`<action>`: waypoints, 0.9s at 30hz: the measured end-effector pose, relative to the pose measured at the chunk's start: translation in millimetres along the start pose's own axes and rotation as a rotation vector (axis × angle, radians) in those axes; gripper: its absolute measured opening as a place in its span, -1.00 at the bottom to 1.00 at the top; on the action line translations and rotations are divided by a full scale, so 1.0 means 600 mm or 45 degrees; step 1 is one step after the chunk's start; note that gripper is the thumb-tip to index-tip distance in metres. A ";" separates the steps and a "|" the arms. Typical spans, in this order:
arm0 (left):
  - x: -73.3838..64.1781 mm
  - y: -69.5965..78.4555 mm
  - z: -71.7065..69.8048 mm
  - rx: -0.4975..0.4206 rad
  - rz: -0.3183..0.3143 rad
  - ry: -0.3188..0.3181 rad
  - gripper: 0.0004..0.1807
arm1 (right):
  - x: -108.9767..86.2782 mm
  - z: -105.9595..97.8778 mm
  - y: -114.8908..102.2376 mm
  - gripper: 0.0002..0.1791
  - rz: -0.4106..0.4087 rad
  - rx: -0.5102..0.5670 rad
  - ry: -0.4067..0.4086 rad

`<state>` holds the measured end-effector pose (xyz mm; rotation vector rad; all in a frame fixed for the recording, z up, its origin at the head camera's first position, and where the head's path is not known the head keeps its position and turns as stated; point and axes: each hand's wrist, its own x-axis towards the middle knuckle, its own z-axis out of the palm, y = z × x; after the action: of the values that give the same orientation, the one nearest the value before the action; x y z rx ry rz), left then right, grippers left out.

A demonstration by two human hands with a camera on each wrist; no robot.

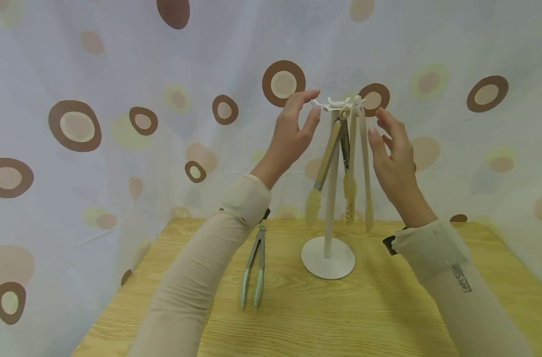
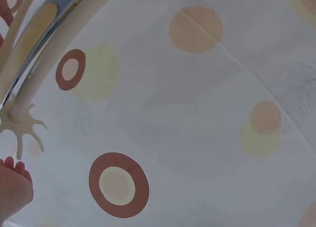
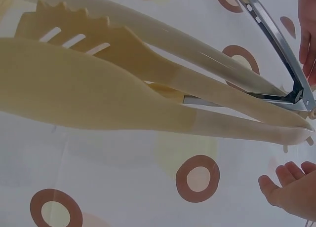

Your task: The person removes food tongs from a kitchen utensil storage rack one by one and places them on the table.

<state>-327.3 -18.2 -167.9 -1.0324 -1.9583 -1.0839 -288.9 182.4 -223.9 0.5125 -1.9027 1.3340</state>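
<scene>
My left hand (image 1: 293, 129) is at the left arm of a white stand (image 1: 328, 258), its thumb and index finger bent apart around a hook tip; whether they touch it is unclear. In the left wrist view its fingertips sit just off the stand's hooks. My right hand (image 1: 393, 161), fingers loosely bent, is beside a pair of pale cream tongs (image 1: 367, 178) hanging on the stand, with a gap between. Their slotted, toothed jaw is large in the right wrist view. Tongs with tan handles and yellow tips (image 1: 328, 161) hang next to them.
Grey metal tongs with mint tips (image 1: 258, 267) lie on the wooden table (image 1: 280, 327), left of the stand's round base. A white curtain (image 1: 119, 59) with brown, beige and yellow circles hangs behind and along the sides.
</scene>
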 end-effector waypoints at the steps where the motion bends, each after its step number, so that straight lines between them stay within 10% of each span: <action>1: 0.002 0.001 0.001 0.002 -0.009 -0.023 -0.60 | -0.002 0.000 0.002 -0.47 0.001 -0.002 0.002; 14: 0.026 0.007 0.007 0.031 -0.105 -0.211 -0.58 | -0.022 -0.002 0.018 -0.47 0.019 -0.018 0.011; 27: 0.034 0.002 0.015 0.159 -0.017 -0.288 -0.59 | -0.044 -0.009 0.032 -0.45 0.063 0.003 -0.076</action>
<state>-337.4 -3.5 -154.3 -1.1150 -2.1844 -0.8703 -283.1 192.3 -254.7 0.5146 -1.9745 1.3665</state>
